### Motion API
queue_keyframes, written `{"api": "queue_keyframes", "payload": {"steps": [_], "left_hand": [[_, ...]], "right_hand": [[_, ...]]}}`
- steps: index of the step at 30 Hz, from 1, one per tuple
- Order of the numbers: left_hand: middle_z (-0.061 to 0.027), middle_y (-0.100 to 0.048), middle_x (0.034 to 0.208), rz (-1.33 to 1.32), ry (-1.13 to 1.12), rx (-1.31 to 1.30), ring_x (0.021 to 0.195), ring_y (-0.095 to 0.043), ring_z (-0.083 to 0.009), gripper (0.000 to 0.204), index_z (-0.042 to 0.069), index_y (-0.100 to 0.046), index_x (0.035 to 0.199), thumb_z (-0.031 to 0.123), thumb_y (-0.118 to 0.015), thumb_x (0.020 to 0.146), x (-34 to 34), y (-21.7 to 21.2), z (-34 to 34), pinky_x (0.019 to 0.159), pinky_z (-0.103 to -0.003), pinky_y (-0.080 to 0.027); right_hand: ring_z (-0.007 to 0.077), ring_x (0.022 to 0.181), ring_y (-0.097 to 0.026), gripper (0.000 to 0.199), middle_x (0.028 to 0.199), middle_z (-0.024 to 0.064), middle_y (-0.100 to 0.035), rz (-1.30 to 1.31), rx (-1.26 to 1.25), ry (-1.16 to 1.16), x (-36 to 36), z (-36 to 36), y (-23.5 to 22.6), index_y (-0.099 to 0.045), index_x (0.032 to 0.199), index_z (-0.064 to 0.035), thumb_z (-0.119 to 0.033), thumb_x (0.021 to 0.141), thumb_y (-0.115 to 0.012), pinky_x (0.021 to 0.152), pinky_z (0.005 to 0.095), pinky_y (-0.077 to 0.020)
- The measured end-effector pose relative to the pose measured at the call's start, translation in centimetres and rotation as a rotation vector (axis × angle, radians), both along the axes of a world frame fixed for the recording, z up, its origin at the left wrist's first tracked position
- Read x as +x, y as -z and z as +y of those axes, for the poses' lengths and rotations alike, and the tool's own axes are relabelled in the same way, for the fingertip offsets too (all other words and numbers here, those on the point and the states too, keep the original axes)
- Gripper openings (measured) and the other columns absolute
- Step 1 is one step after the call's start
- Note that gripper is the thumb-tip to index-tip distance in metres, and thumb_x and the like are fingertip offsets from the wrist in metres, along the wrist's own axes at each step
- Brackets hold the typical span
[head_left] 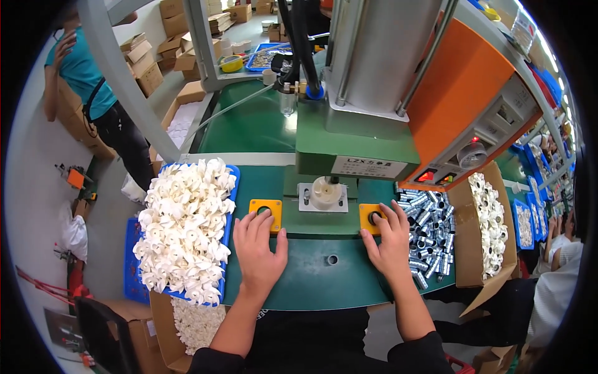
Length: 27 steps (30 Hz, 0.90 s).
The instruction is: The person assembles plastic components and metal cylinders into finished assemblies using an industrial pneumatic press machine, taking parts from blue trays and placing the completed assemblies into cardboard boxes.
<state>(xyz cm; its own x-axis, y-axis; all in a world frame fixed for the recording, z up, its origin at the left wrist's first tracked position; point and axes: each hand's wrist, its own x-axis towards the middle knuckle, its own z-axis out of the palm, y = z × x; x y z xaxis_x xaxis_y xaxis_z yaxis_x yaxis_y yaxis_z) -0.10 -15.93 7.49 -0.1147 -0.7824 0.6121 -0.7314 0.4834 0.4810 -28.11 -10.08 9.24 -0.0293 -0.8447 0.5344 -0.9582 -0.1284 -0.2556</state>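
Observation:
My left hand (259,254) rests with fingers stretched out on a yellow button box (276,223), its fingertips at the black button. My right hand (391,244) lies over a second yellow button box (367,228), fingers spread and nothing held. Between the boxes stands a green press (349,146) with a grey cylinder (380,56) on top. Under its head, a round cream plastic part (326,192) sits on a metal plate (305,204); the ram touches or nearly touches it. One short metal sleeve (332,259) stands on the green table (299,280) between my forearms.
At left, a blue tray (233,187) is heaped with white plastic parts (187,230). Metal sleeves (430,237) pile up at right beside a cardboard box (464,215) of cream parts. An orange control box (461,93) leans above them. Other people (93,81) are nearby.

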Motion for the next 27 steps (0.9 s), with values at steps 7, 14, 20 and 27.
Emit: {"api": "queue_keyframes", "payload": {"steps": [7,14,20,27], "left_hand": [[-0.0163,-0.066,0.128,-0.012,0.039,0.063,0.125,-0.057,-0.0407,0.032,0.000,-0.067,0.114,0.015,-0.075,0.087,0.5,-1.1,0.3,0.112,-0.058,-0.039],[-0.0174,-0.068,0.123,-0.321,0.097,0.082,0.115,-0.062,-0.0361,0.025,-0.002,-0.068,0.111,0.002,-0.068,0.086,5.4,-8.5,-0.1,0.105,-0.047,-0.047],[-0.0132,-0.069,0.109,-0.616,-0.112,0.175,0.105,-0.063,-0.0324,0.018,0.003,-0.072,0.103,0.015,-0.070,0.089,9.6,-7.7,-5.7,0.094,-0.046,-0.049],[-0.0138,-0.069,0.106,-0.637,-0.098,0.248,0.104,-0.064,-0.0327,0.025,0.005,-0.074,0.111,0.015,-0.072,0.087,9.7,-6.4,-7.3,0.094,-0.044,-0.050]], "right_hand": [[0.0448,0.133,-0.052,0.023,0.129,0.0201,-0.064,-0.125,-0.021,-0.013,0.1,-0.7,0.4,-0.070,0.100,0.0009,-0.017,0.087,-0.078,0.109,0.0527,-0.0445],[0.0426,0.125,-0.057,0.029,0.130,0.0229,-0.061,-0.193,-0.055,-0.121,0.2,-1.4,-1.5,-0.067,0.106,0.0025,-0.015,0.085,-0.079,0.104,0.0499,-0.0480],[0.0410,0.119,-0.060,0.046,0.130,0.0222,-0.062,-0.351,-0.065,-0.244,2.8,-4.1,-2.5,-0.064,0.121,0.0013,-0.017,0.083,-0.081,0.101,0.0460,-0.0506],[0.0361,0.115,-0.064,0.055,0.124,0.0181,-0.066,-0.570,-0.103,-0.199,6.5,-7.9,-4.5,-0.063,0.126,-0.0003,-0.022,0.080,-0.085,0.100,0.0432,-0.0501]]}}
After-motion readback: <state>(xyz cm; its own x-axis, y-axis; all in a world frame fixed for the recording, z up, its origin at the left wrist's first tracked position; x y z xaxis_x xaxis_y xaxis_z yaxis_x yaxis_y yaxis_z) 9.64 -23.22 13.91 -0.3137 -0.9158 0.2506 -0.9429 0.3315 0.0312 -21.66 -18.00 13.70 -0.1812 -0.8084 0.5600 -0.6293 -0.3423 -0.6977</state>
